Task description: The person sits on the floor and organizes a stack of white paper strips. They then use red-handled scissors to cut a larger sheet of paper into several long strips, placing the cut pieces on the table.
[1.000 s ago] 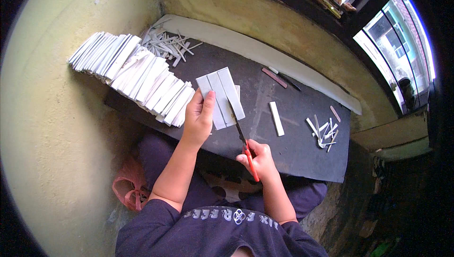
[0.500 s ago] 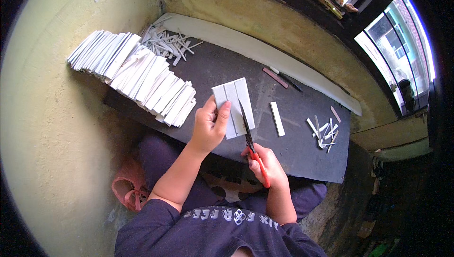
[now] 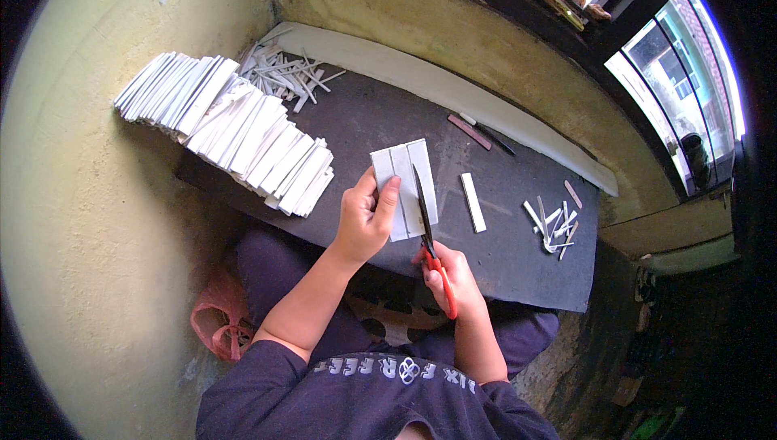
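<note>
My left hand [image 3: 367, 217] grips a white lined sheet [image 3: 390, 166] by its left side, thumb on top and fingers underneath. Dark lines run down the sheet, splitting it into long strips. In my right hand [image 3: 453, 274] are scissors [image 3: 435, 260] with red handles and dark blades. The blades lie along the sheet's right-hand line, with their tips toward its far edge. A loose white strip [image 3: 473, 203] rests on the dark tabletop [image 3: 356, 120] to the right of the sheet.
Stacked white strips [image 3: 243, 128] form a long row at left, with thin offcuts [image 3: 283, 72] behind it. Small scraps [image 3: 554, 225] lie at right. Toward the back are a pinkish flat stick [image 3: 469, 131] and a black pen-like item [image 3: 496, 140]. A red plastic bag [image 3: 220, 314] sits at lower left.
The sheet and my left hand have shifted slightly right and nearer. The scissors stay at the right-hand line, their blades now looking closer together.
</note>
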A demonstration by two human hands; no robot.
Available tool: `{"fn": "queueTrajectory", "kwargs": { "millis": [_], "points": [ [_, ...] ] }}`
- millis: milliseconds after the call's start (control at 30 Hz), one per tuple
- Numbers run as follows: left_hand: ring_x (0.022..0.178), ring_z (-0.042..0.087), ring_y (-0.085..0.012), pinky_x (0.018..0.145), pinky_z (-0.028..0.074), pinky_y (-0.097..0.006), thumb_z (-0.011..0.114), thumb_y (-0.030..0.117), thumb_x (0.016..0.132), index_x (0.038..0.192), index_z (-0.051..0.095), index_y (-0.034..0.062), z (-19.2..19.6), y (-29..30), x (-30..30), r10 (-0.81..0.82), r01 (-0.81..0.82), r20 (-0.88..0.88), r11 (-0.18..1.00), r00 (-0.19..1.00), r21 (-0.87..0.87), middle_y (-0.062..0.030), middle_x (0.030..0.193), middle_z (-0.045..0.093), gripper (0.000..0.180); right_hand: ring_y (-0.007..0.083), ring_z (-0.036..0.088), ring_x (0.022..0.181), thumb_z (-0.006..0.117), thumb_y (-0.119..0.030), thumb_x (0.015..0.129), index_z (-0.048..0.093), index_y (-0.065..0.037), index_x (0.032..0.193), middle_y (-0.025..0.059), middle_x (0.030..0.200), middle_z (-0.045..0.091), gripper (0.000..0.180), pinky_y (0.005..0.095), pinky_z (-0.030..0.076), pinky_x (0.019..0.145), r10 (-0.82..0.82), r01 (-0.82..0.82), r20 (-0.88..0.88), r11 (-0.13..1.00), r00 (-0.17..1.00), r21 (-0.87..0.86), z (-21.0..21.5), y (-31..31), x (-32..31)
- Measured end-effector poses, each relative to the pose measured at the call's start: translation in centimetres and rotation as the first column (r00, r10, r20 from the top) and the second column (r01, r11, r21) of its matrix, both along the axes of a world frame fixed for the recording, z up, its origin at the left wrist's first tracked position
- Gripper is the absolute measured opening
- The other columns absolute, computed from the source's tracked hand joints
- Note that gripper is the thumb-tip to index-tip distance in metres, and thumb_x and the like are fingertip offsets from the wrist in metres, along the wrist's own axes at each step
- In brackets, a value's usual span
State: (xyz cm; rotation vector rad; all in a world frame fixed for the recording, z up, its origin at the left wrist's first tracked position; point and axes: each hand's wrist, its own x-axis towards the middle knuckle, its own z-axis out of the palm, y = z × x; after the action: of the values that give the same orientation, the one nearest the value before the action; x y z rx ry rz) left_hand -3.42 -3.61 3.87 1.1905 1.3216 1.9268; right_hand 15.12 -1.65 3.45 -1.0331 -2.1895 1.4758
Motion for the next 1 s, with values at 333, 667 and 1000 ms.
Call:
{"fn": "queueTrajectory", "kwargs": {
  "millis": [333,667,1000],
  "points": [
    [0.068,0.050,-0.0021,0.059,0.041,-0.019,0.047,0.013,0.094,0.106,0.054,-0.0029,-0.41,0.25,0.33,-0.007,0.004,0.091,0.999,0.996,0.032,-0.0006,0.079,0.060,0.021,0.0234,0.055,0.056,0.059,-0.068,0.068,0.057,0.000,0.079,0.0104,0.058,0.052,0.068,0.0336,0.043,0.054,-0.050,0.049,-0.047,0.999,0.998,-0.020,-0.58,-0.07,-0.37],
    [0.068,0.049,-0.0015,0.059,0.041,-0.018,0.047,0.013,0.094,0.104,0.054,-0.0025,-0.36,0.21,0.26,-0.013,0.011,0.100,1.000,0.995,0.017,-0.0005,0.079,0.059,0.020,0.0193,0.052,0.053,0.065,-0.058,0.069,0.057,0.000,0.076,0.0089,0.055,0.051,0.059,0.0322,0.042,0.052,-0.061,0.057,-0.079,0.997,0.995,-0.053,-0.71,-0.01,-0.45],
    [0.068,0.049,-0.0012,0.058,0.041,-0.019,0.047,0.013,0.094,0.103,0.055,-0.0019,-0.45,0.33,-0.26,-0.008,0.007,0.089,1.000,0.996,0.005,-0.0007,0.079,0.059,0.019,0.0235,0.054,0.053,0.065,-0.045,0.071,0.056,-0.001,0.074,0.0112,0.056,0.052,0.045,0.0340,0.043,0.054,-0.044,0.043,-0.014,0.998,0.999,-0.052,-0.61,0.48,-0.64]
  ]
}}
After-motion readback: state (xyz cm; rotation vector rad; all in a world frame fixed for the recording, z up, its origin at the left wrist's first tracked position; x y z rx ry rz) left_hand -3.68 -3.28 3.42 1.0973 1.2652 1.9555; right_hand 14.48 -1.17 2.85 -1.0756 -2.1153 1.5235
